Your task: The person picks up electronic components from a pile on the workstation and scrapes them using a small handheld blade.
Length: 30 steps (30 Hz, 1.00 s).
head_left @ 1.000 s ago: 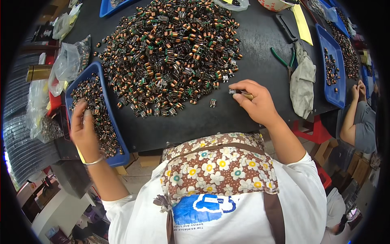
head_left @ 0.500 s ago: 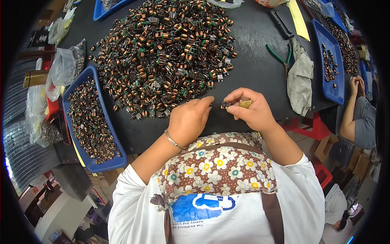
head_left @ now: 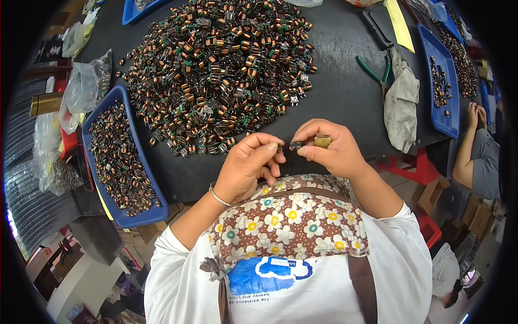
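In front of my apron, my right hand (head_left: 333, 147) pinches a small dark coil component (head_left: 295, 146) between thumb and forefinger. A brass-coloured piece (head_left: 322, 142) also sits against that hand's fingers. My left hand (head_left: 251, 164) is closed just to the left, thumb and forefinger pressed together around a tiny piece (head_left: 279, 147) too small to name. A narrow gap separates the two hands. Beyond them a large heap of copper-wound coil components (head_left: 221, 75) spreads on the black table (head_left: 337, 70). More of them fill a blue tray (head_left: 155, 217) at my left.
Green-handled pliers (head_left: 373, 73), a grey cloth (head_left: 402, 102) and a black handle-like tool (head_left: 376, 29) lie to the right. Farther right stands another blue tray (head_left: 445, 121), near a co-worker's arm (head_left: 465, 151). Plastic bags (head_left: 83, 89) lie at the left edge.
My left hand has rolled so that its thumb and fingertips now show, pinched together. My right hand keeps its hold on the coil component, nearly in place.
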Tool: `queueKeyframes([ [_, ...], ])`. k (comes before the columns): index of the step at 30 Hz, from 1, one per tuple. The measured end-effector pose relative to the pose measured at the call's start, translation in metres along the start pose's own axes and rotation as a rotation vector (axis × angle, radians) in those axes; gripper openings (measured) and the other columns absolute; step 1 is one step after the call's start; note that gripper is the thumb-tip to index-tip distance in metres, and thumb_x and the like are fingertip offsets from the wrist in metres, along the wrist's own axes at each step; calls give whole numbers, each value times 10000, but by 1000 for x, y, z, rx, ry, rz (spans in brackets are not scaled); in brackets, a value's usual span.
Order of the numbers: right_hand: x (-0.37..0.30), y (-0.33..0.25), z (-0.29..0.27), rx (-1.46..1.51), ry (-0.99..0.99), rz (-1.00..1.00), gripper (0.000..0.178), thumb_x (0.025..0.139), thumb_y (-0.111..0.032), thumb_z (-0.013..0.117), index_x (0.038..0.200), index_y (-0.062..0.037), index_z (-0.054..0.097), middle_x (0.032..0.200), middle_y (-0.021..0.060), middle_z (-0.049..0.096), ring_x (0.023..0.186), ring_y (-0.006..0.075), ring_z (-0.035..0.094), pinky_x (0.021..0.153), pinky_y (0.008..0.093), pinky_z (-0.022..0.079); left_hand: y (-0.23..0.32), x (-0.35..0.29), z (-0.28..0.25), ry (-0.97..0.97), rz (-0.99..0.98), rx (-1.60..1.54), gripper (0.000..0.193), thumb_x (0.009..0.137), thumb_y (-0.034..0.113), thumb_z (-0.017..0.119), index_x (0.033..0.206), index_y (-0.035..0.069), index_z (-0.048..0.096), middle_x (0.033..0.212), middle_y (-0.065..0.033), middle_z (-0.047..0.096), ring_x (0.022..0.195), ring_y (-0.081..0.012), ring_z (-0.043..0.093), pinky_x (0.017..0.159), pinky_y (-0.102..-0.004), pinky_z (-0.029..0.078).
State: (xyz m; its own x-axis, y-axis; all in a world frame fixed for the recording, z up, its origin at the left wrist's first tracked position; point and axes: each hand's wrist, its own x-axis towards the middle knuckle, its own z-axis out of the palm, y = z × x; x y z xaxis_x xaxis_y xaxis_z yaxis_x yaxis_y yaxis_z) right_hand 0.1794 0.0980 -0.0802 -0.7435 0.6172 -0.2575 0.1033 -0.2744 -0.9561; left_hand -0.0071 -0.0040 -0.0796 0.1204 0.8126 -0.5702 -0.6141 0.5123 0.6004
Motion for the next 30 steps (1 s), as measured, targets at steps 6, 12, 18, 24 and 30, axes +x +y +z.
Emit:
queueKeyframes([
  [6,0,-1,3,27,0,68,148,780,18,647,920,17,595,943,63,586,715,71,542,629,203,456,-6,-1,1,9,46,71,181,888,56,552,1058,-5,565,849,-100,621,643,-117,591,529,-237,510],
  [12,1,2,4,31,-9,68,147,780,16,648,917,16,595,942,58,589,721,67,545,628,202,454,-5,-3,2,35,113,219,188,876,50,576,1055,-5,568,843,-85,624,656,-102,591,565,-225,507],
  [18,1,1,4,-111,-12,-16,139,765,19,654,896,8,608,939,61,597,741,85,555,643,213,453,-7,-2,0,32,165,287,184,879,74,584,1045,-3,570,849,-49,611,671,-68,578,567,-199,503],
  [24,10,-21,8,-440,-51,-397,132,712,12,675,838,-3,638,831,97,625,738,196,607,651,295,485,0,1,1,-95,-64,-102,167,934,157,494,994,11,550,859,-76,607,647,-81,581,495,-201,478],
  [30,53,-5,-34,-843,406,-423,169,761,-1,631,925,-24,601,864,108,611,777,254,609,694,312,486,-1,-1,-3,-56,-66,120,224,941,177,471,778,33,524,767,-76,593,565,-84,532,445,-179,392],
])
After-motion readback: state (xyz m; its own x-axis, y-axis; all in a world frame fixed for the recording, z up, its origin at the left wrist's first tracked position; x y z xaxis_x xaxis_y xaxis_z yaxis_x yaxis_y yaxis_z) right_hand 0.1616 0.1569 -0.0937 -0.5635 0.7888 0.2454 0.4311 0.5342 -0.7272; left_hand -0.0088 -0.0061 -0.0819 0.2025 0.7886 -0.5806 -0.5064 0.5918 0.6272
